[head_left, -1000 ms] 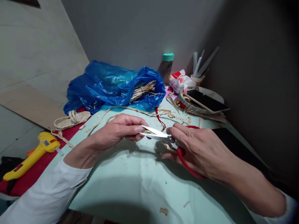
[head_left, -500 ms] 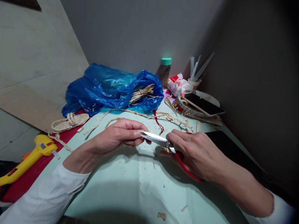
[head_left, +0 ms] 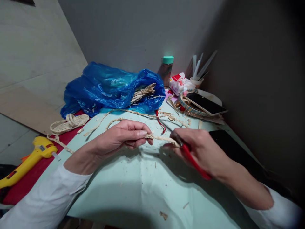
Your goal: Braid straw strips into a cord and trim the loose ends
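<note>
My left hand (head_left: pixel 130 135) pinches one end of a pale braided straw cord (head_left: pixel 163 138) between thumb and fingers. The cord stretches across to my right hand (head_left: pixel 196 144), whose fingers are closed round red-handled scissors (head_left: pixel 194 160). The scissors' blades point up and away, beside the cord, partly hidden by the fingers. Whether the right fingers also grip the cord's far end, I cannot tell for sure. Behind my hands, a longer braided cord (head_left: pixel 128 111) and a short red cord (head_left: pixel 160 122) lie on the pale green tabletop (head_left: pixel 119 190).
A blue plastic bag (head_left: pixel 102 89) holding straw (head_left: pixel 144 92) lies at the back. On the left are a woven straw sandal (head_left: pixel 70 123) and a yellow glue gun (head_left: pixel 30 159). A phone (head_left: pixel 206 103), tissue pack (head_left: pixel 179 83), jar (head_left: pixel 166 70) and cup of glue sticks (head_left: pixel 197 82) stand back right.
The scissors' blades, which lay pointing left at my left fingertips, have swung up and away. The braided cord between my hands now shows. The view has shifted slightly.
</note>
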The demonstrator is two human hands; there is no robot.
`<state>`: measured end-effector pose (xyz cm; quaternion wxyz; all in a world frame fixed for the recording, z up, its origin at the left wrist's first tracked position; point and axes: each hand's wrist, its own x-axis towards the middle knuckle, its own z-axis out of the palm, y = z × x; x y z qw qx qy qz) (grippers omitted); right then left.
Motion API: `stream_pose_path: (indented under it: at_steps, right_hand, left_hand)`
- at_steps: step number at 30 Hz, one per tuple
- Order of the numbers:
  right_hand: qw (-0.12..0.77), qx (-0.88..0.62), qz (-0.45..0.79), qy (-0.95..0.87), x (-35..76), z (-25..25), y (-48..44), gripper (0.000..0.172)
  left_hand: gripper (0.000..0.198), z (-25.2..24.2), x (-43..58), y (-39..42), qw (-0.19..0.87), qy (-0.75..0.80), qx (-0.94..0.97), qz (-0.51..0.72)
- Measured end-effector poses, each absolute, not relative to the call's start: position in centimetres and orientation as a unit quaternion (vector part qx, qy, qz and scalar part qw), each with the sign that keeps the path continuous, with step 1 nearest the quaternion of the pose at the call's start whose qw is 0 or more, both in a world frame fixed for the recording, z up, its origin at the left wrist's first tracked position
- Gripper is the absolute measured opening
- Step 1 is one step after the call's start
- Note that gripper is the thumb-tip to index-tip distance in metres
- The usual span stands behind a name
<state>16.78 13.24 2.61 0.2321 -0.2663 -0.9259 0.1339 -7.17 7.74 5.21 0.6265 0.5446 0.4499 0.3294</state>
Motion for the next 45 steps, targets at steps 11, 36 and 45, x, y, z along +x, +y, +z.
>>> stream_pose_path:
  at_steps: [11,36,45]
  right_hand:
    - [0.136,-0.296,0.549,-0.770,17.3,4.8,13.2,0.030]
    - [0.122,-0.259,0.497,-0.819,16.9,3.2,13.6,0.024]
    - [0.161,-0.271,0.469,-0.825,16.3,3.3,13.0,0.017]
  left_hand:
    - [0.020,5.4,-7.4,7.9,0.524,0.502,0.602,0.333]
    - [0.011,5.4,-7.2,8.2,0.440,0.525,0.651,0.326]
    - [0.014,5.3,-7.0,8.2,0.414,0.561,0.650,0.303]
